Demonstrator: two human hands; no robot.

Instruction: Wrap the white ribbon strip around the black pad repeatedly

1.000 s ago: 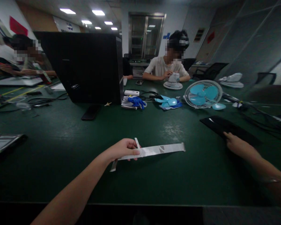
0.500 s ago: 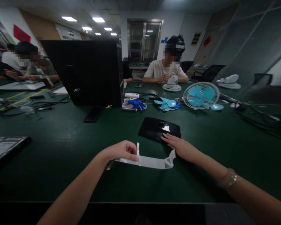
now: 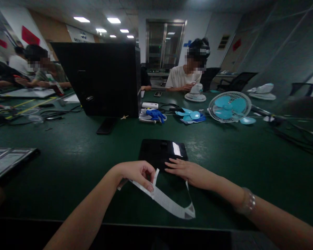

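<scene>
Fingers of the left hand (image 3: pixel 137 174) pinch a white ribbon cable (image 3: pixel 169 204); at three o'clock, the right hand (image 3: pixel 194 174), fingers slightly spread, touches a black panel (image 3: pixel 152 153).

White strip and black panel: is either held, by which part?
The left hand pinches the white strip beside its short tab; the right hand only rests on the black panel.

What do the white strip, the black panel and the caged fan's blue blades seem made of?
The white strip looks like thin plastic film, maybe coated paper, slightly satiny: it sags in a curve and folds near one end. The black panel seems glossy plastic or glass, given its bright white reflection. The blue blades are probably smooth molded plastic, from their even color.
</scene>
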